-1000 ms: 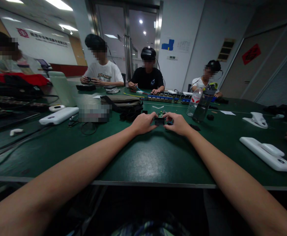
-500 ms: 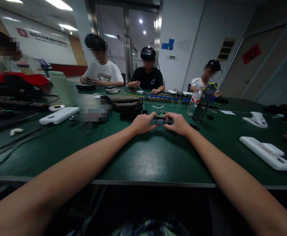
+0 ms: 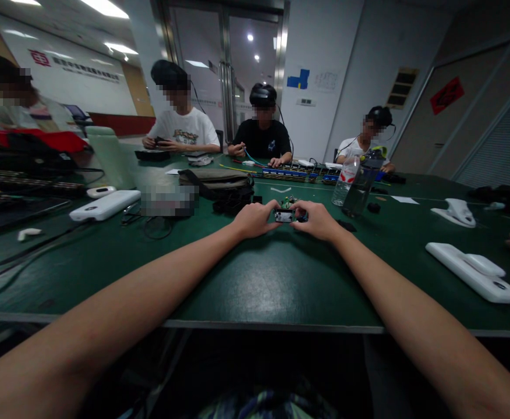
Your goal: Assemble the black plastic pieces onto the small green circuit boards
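Between my two hands is a small electronic module [image 3: 284, 215], with a dark, partly shiny face toward me and green circuit-board parts showing along its top. My left hand [image 3: 255, 219] pinches its left side between thumb and fingers. On the other side, my right hand [image 3: 317, 219] grips the right edge, its thumb and forefinger curled round. A small dark piece by the right fingers is too small to make out. Both arms reach far out over the green table [image 3: 255, 285].
Beyond my hands lie a grey-brown pouch [image 3: 220, 179] and blue-black strips [image 3: 287, 173]. Two bottles [image 3: 354, 183] stand to the right. White power banks lie left [image 3: 105, 205] and right [image 3: 473, 272]. A green tumbler [image 3: 109, 157] stands left. Several people sit around the table.
The module's front face now looks brighter, as if tilted slightly. My hands stay in almost the same place.
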Demonstrator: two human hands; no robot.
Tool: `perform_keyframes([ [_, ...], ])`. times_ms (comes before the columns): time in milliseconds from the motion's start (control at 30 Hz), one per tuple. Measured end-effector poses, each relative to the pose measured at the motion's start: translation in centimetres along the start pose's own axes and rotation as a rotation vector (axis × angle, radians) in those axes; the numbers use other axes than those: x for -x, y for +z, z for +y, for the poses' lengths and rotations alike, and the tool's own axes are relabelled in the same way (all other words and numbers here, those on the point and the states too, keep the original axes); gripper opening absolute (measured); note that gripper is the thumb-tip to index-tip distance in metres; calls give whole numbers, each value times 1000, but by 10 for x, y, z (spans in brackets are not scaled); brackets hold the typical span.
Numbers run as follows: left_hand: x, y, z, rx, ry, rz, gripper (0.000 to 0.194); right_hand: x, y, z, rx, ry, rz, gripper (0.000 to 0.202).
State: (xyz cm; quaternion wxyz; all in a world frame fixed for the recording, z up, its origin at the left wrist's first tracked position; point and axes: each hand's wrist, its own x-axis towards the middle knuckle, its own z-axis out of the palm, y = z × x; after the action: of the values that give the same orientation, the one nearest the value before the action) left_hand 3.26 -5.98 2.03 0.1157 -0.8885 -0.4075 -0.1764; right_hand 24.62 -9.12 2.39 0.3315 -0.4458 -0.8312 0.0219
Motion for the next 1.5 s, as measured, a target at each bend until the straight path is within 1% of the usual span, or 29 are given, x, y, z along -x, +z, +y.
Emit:
perform_keyframes([
  [533,1,0,0,-19,11,1,45,0,1,1,-3,10,-23,29],
  [733,0,0,0,-19,25,13,42,0,1,1,-16,-14,-19,33],
  [933,0,1,0,-5,14,23,41,0,-1,2,-20,-11,-8,43],
  [1100,1,3,-1,-9,6,30,41,-1,0,5,-1,5,34,37],
  [1200,0,2,-1,-19,0,27,41,-1,-1,3,-9,3,38,32],
  [1500,0,1,1,18,-5,39,41,2,-2,-2,-59,-7,-6,39],
])
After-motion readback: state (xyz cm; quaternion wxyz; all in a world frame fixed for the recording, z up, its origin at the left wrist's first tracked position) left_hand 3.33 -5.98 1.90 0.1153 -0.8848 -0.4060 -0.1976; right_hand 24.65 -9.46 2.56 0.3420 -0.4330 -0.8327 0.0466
